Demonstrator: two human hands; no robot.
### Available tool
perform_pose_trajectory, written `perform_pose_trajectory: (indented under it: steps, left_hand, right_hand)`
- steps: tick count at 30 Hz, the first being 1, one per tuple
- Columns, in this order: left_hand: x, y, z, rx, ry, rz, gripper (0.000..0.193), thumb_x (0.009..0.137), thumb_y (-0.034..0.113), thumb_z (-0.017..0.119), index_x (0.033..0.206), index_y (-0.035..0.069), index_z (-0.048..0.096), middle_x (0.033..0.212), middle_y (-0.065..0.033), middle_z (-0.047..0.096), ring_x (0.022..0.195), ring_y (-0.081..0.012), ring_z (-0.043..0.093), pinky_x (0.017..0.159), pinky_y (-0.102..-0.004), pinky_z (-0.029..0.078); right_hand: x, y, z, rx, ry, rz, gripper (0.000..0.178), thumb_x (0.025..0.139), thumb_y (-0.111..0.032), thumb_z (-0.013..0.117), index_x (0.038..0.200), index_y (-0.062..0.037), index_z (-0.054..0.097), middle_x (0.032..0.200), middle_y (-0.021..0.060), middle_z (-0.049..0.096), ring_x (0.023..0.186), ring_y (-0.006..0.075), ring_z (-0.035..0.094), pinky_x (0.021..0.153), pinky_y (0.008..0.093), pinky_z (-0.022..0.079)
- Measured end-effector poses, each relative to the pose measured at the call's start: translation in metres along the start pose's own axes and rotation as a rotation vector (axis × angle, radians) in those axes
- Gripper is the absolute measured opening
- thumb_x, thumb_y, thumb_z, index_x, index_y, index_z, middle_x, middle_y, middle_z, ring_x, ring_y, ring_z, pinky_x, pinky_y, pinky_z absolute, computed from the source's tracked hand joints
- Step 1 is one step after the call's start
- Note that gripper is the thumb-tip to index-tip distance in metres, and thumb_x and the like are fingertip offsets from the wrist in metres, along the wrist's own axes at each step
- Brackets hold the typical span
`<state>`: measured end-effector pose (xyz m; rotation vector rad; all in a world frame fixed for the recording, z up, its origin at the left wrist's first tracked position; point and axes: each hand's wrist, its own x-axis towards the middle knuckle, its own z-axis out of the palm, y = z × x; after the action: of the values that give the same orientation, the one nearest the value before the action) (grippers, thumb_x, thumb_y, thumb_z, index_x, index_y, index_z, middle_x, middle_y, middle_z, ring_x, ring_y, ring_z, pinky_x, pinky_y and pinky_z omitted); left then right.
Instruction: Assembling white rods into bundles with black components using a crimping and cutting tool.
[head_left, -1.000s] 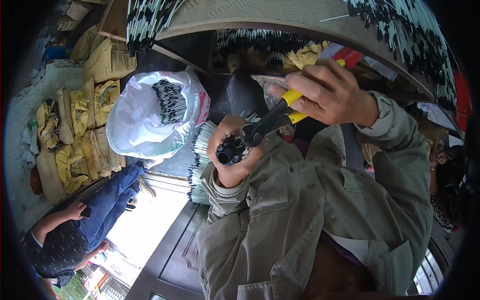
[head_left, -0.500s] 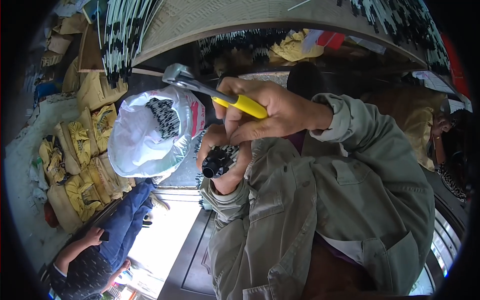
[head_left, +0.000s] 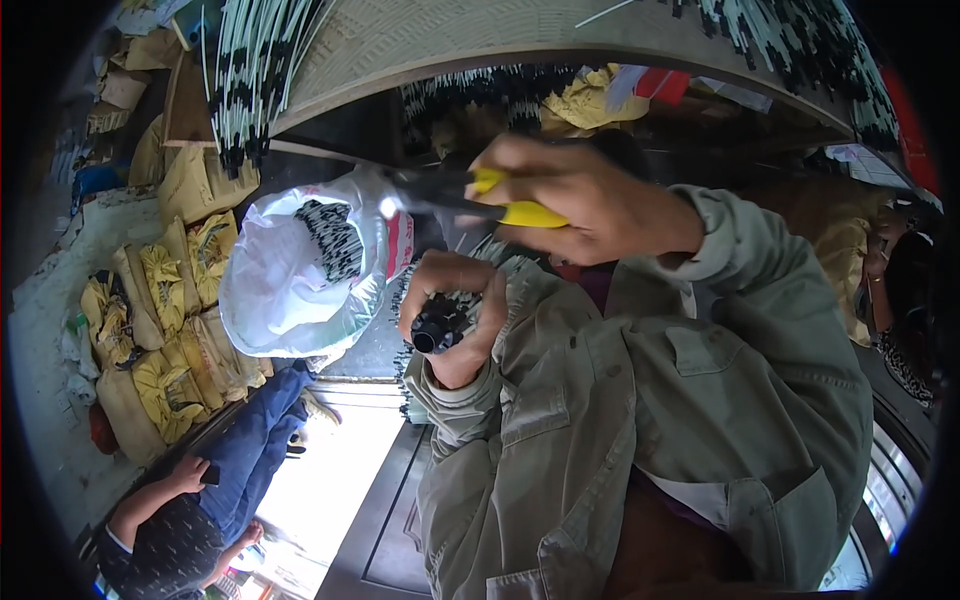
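My left hand (head_left: pixel 470 345) is wrapped round a bundle of thin pale rods with black ends (head_left: pixel 458 312), held near my body with the ends facing up. A short black tube (head_left: pixel 430 338) with a round open end sticks up at the bundle's edge. Above it, my right hand (head_left: pixel 590 205) grips the yellow handles of a pair of pincers (head_left: pixel 535 214). Their grey head is smeared by motion and points left, over the edge of the white plastic bag (head_left: pixel 270 275). Inside that bag lie many short black-and-white pieces (head_left: pixel 330 240).
A curved-edged table (head_left: pixel 420 45) spans the far side, with pale rods (head_left: pixel 250 80) hanging over its left end and more rods (head_left: pixel 820 60) at right. Brown packages with yellow wrapping (head_left: pixel 165 320) lie at left. A person in jeans (head_left: pixel 250 440) is at lower left; another (head_left: pixel 905 300) at far right.
My right hand has lifted off the bundle and moved right and away from it with the pincers, which have blurred. The left hand and bundle have shifted only slightly.
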<state>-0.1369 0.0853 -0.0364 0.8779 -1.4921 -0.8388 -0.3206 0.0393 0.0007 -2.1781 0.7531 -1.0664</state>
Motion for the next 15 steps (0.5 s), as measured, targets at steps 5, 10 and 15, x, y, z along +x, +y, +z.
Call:
perform_pose_trajectory:
  steps: [5,10,15]
  left_hand:
    - [0.01,0.012,-0.006,0.454,0.011,0.154,0.023,0.064,0.004,0.07,0.077,0.002,0.052,0.066,-0.0049,0.054,0.053,-0.0142,0.048,0.052,-0.025,0.04]
    - [0.01,0.012,-0.001,0.18,0.022,-0.072,0.021,0.066,0.004,0.068,0.072,0.003,0.047,0.062,-0.0043,0.05,0.052,-0.013,0.046,0.049,-0.0241,0.038]
    - [0.01,0.002,-0.005,0.283,-0.008,0.011,0.021,0.064,-0.003,0.067,0.072,0.003,0.048,0.064,-0.0056,0.053,0.055,-0.0123,0.049,0.052,-0.0233,0.038]
  right_hand:
    - [0.002,-0.003,-0.031,-0.853,0.036,-0.381,0.018,0.08,-0.019,0.061,0.095,-0.01,0.059,0.117,0.0018,0.048,0.102,0.0175,0.051,0.095,0.0407,0.037]
    - [0.01,0.004,-0.025,-1.307,0.207,-0.58,0.027,0.078,-0.037,0.062,0.102,-0.0269,0.06,0.118,-0.0129,0.045,0.11,0.003,0.042,0.107,0.0419,0.019]
    - [0.007,0.013,-0.007,-1.275,0.338,-0.565,0.033,0.073,-0.04,0.067,0.102,-0.0264,0.06,0.113,-0.0121,0.045,0.108,0.0031,0.043,0.106,0.0421,0.019]
